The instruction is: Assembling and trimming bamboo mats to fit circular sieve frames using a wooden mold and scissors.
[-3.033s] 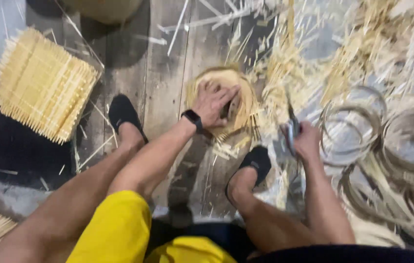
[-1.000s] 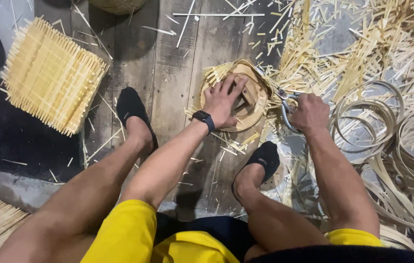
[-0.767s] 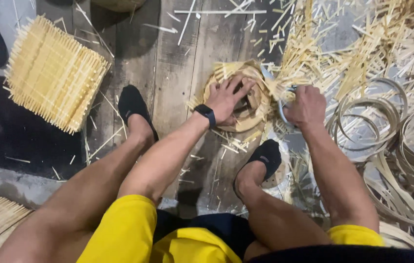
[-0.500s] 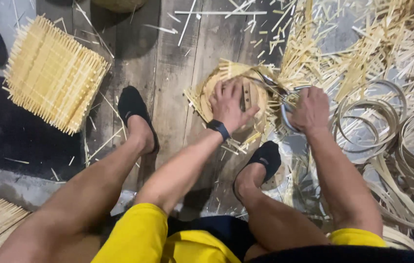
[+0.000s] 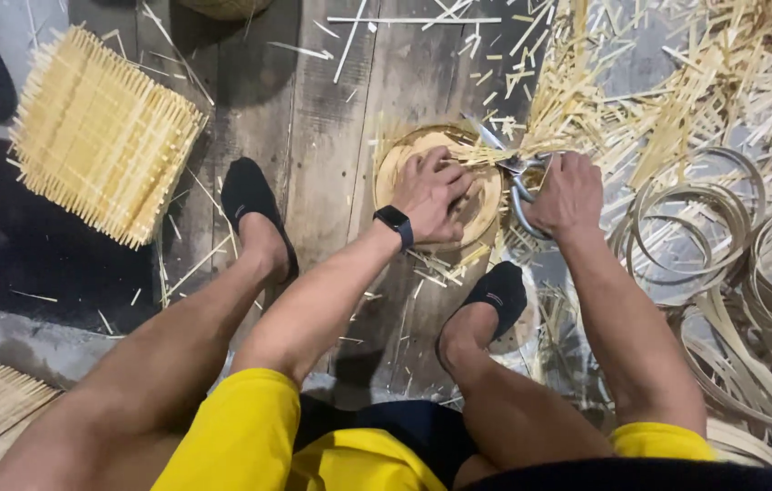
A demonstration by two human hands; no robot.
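1. Left hand spread flat, pressing down on round woven basket, middle of wooden floor.
2. Right hand closed around scissors, at basket's right edge.
3. Square woven mat near floor's left edge.

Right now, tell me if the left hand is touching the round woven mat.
Touching. The head view shows the left hand pressed flat on the round woven mat, fingers spread across its top.

A dark plank floor carries a square woven mat at the left, a round woven disc in the middle, scattered bamboo offcuts and coiled strip hoops at the right.
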